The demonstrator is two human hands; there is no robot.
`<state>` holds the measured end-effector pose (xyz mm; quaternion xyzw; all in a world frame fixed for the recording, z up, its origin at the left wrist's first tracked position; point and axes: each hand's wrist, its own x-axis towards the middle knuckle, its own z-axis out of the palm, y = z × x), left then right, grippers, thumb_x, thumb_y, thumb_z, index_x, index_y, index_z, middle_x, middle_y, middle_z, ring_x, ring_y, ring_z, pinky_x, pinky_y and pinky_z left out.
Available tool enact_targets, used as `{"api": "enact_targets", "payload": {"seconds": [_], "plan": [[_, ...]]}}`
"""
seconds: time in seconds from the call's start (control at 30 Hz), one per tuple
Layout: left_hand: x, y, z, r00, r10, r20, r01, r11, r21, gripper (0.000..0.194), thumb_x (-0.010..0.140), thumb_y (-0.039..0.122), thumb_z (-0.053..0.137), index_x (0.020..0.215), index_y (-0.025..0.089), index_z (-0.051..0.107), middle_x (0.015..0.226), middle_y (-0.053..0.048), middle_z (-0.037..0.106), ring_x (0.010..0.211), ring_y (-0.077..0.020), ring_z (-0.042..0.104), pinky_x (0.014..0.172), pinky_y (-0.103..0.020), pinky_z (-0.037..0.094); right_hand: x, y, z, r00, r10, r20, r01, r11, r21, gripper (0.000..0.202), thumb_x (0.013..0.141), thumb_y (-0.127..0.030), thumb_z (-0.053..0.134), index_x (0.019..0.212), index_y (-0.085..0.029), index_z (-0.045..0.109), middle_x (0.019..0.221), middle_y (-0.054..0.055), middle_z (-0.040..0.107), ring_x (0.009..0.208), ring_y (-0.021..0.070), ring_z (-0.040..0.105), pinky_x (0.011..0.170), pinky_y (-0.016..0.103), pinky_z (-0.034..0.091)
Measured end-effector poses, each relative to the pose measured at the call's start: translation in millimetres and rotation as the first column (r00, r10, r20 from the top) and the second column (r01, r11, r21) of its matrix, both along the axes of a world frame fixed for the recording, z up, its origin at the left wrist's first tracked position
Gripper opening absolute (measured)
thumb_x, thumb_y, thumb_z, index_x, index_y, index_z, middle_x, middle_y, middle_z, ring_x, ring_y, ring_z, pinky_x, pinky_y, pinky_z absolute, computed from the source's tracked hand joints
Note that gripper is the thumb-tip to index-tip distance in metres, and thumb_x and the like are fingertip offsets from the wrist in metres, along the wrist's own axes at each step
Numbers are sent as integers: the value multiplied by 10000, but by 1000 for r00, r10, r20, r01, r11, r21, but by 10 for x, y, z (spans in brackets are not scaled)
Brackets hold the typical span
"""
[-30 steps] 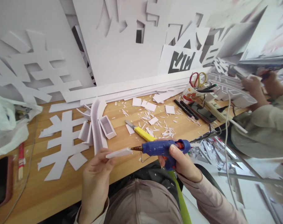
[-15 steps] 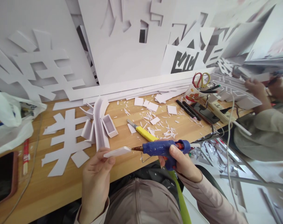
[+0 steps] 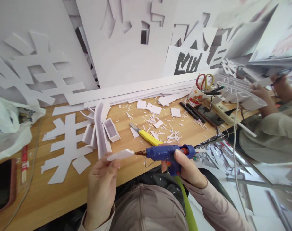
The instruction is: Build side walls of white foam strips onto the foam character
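Between the thumb and fingers of my left hand (image 3: pixel 103 183) is a small white foam board piece (image 3: pixel 120 155). My right hand (image 3: pixel 188 166) grips a blue glue gun (image 3: pixel 161 152), whose nozzle points left and meets the piece's right end. Just beyond my left hand stands a curved white foam board form (image 3: pixel 102 125) with raised walls and a small open box on its side. Left of it lies a flat white cut-out character (image 3: pixel 67 141). Behind the glue gun rests a yellow utility knife (image 3: pixel 148 136) with its blade out.
White scraps (image 3: pixel 158 123) litter the wooden table (image 3: pixel 126 183). Black markers (image 3: pixel 191 111), a cup (image 3: pixel 197 96) with scissors, and a power strip (image 3: pixel 223 112) stand to the right. A phone (image 3: pixel 1 186) lies at left. A co-worker's hands (image 3: pixel 263 96) work at far right, beyond a hanging cable (image 3: pixel 235 141).
My left hand has turned slightly, tilting the foam board piece so more of its face shows. The glue gun stays at its end. The whole view has shifted a little.
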<state>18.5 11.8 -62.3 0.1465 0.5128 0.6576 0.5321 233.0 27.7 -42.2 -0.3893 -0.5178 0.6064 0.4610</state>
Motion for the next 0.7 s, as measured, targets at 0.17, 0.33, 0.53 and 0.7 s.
{"api": "enact_targets", "payload": {"seconds": [0.17,0.33,0.53,0.7], "plan": [[42,-13,24,995,-88,38,87,995,39,335,481,384,976,591,193,724,564,24,643,572,-76,592,611,-155,541,10,18,-7,998,21,58,-20,1000,-10,544,878,-708,541,650,-239,695,587,36,671,562,196,617,588,322,510],[38,-9,104,994,-99,53,94,991,91,307,559,394,946,587,190,718,565,30,578,569,-75,547,559,-160,504,8,12,-68,999,52,-5,-51,998,38,474,878,-666,575,775,-235,743,701,57,726,625,225,659,632,353,530],[-23,2,142,990,-128,58,119,984,134,250,649,370,903,617,197,726,609,20,566,612,-88,528,591,-181,503,-48,60,-56,996,89,29,-93,944,318,428,857,-635,603,761,-234,718,689,60,674,703,258,604,683,389,464],[-23,13,175,977,-186,105,174,978,114,270,636,376,906,600,182,723,612,14,573,610,-88,531,590,-184,496,-135,71,-76,993,55,105,-93,912,398,442,837,-652,605,712,-236,687,636,49,605,654,248,527,650,383,395]]}}
